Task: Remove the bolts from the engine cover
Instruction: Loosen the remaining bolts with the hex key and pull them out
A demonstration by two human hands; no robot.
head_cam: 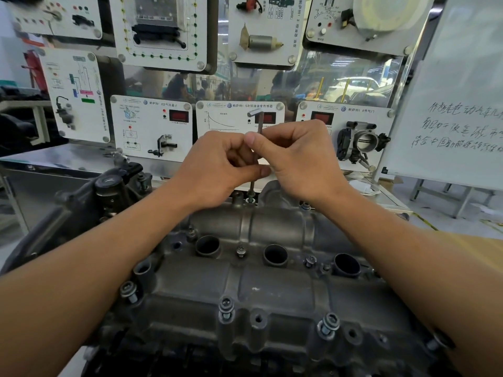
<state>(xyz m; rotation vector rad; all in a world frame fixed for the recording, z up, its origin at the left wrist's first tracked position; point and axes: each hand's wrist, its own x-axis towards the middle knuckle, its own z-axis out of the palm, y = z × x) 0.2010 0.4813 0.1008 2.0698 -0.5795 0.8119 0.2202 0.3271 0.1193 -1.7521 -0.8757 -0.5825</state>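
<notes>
A grey metal engine cover (272, 284) fills the lower middle of the view. An L-shaped hex key (258, 123) stands upright with its tip in a bolt (250, 200) at the cover's far edge. My left hand (217, 164) and my right hand (294, 159) both pinch the key's shaft from either side, just above that bolt. Raised bolts stand along the near edge (226, 308), (328, 326), and at the near left (129, 291). Smaller bolts (240, 251) sit between the round plug holes.
A display board (239, 126) with sensor panels stands right behind the engine. A throttle body (362, 142) is mounted at its right. A whiteboard (449, 104) with handwriting leans at the far right. Dark engine parts (119, 183) rise at the cover's left end.
</notes>
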